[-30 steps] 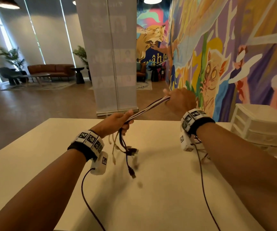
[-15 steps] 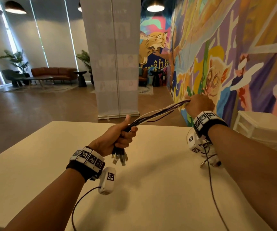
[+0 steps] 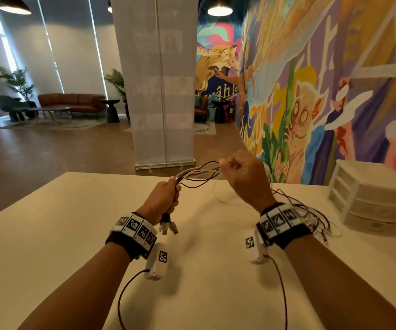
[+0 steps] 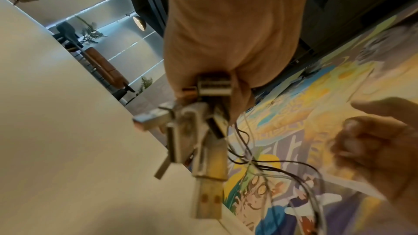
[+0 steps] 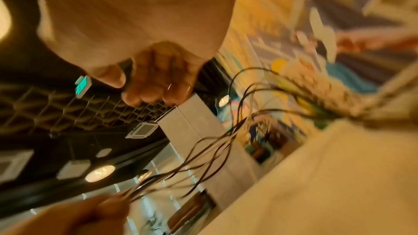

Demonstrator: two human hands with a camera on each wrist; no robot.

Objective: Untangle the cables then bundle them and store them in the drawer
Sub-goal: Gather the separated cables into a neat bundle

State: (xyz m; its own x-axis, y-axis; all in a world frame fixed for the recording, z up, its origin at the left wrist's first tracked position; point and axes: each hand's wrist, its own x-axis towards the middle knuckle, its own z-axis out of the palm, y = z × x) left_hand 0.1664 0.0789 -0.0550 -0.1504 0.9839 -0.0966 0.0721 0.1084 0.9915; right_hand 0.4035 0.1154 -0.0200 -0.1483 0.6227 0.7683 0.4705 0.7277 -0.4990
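Several thin black and white cables (image 3: 199, 173) hang slack between my two hands above the white table (image 3: 49, 234). My left hand (image 3: 166, 198) grips the bundle in a fist near one end. The plugs (image 3: 168, 226) hang out below that fist, and the left wrist view shows those USB plugs (image 4: 203, 131) close up. My right hand (image 3: 242, 179) is raised a little to the right with curled fingers (image 5: 156, 81), and the strands meet its fingertips. The cables' far ends trail into a loose heap (image 3: 311, 215) behind my right wrist.
A white plastic drawer unit (image 3: 377, 194) stands at the table's right edge, drawers shut, beside a painted wall. Bare tabletop stretches to the left and front. A banner and a lounge lie beyond the far edge.
My right hand, which had pulled out along the taut cables to the right, has come back toward the left hand, so the strands now sag and spread. My left hand keeps its grip.
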